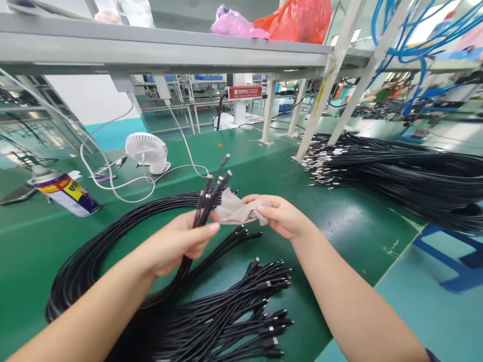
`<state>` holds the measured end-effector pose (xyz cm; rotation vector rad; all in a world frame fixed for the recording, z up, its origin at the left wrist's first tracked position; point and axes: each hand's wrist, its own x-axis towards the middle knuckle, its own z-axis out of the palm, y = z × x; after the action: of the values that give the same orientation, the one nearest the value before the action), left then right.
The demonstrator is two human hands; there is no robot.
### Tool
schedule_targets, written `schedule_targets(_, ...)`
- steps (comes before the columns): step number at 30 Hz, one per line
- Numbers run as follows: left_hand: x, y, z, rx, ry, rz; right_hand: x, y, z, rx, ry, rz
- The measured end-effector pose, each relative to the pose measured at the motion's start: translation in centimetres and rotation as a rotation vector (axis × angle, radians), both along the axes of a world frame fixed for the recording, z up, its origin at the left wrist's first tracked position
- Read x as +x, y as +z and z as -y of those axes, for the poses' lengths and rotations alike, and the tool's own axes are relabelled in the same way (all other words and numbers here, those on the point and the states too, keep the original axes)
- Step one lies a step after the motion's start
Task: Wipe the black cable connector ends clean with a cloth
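Several black USB cables (206, 203) are bunched in my left hand (181, 241), their connector ends pointing up past the fingers. My right hand (281, 215) pinches a crumpled greyish-white cloth (237, 208) beside those connectors; the cloth's left edge reaches the fingers of my left hand. Below both hands a large pile of black cables (211, 322) lies on the green table, connector ends toward the right. The cables loop round to the left in a thick curved bundle (90, 251).
A second heap of black cables (407, 166) lies at the right. On the left stand a spray can (66, 191), tilted in view, and a small white fan (147, 151) with its white cord. A shelf (169, 48) spans above, on slanted posts (320, 95). A blue stool (453, 256) is at lower right.
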<state>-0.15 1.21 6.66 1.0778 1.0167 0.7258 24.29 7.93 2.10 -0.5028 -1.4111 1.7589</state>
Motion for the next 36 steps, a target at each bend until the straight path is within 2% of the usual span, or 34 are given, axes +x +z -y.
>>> schedule_targets(1, -0.6, 0.4, -0.1, -0.01, 0.032, 0.034, -0.1, -0.1, -0.2, -0.034, -0.027, -0.008)
schedule_targets(3, -1.2, 1.0, 0.1, -0.048, 0.065, 0.13, -0.6, -0.5, -0.3, -0.073, 0.022, 0.032)
schedule_targets(7, -1.0, 1.4, 1.2, -0.173, 0.07, 0.296, -2.4, -1.8, 0.4, -0.074, 0.339, 0.343)
schedule_targets(9, -0.5, 1.1, 1.6, -0.23, 0.051, 0.345, -3.5, -2.4, 0.7, -0.074, 0.383, 0.445)
schedule_targets(15, 1.2, -1.0, 1.8, -0.328, -0.043, 0.4, -4.5, -2.0, 0.8, -0.023, 0.064, 0.435)
schedule_targets(18, 1.7, -2.3, 1.9, -0.311, -0.018, 0.406, -3.9, -1.3, 0.6, -0.072, -0.033, 0.379)
schedule_targets(21, 2.0, -3.3, 1.9, -0.312, -0.018, 0.412, -3.4, -0.8, 0.4, -0.086, -0.223, 0.272)
schedule_targets(26, 2.2, -4.8, 1.6, -0.229, 0.005, 0.309, -2.9, -1.0, 0.1, 0.032, -0.478, 0.157)
schedule_targets(29, 2.2, -5.3, 1.5, -0.195, 0.03, 0.245, -3.0, -1.3, 0.2, 0.061, -0.487, 0.143)
schedule_targets(33, 2.3, -5.4, 1.6, -0.257, -0.021, 0.286, -3.4, -1.2, 0.5, 0.024, -0.427, 0.144)
schedule_targets(36, 2.2, -5.2, 1.6, -0.305, -0.066, 0.321, -3.4, -0.8, 0.5, 0.028, -0.475, 0.128)
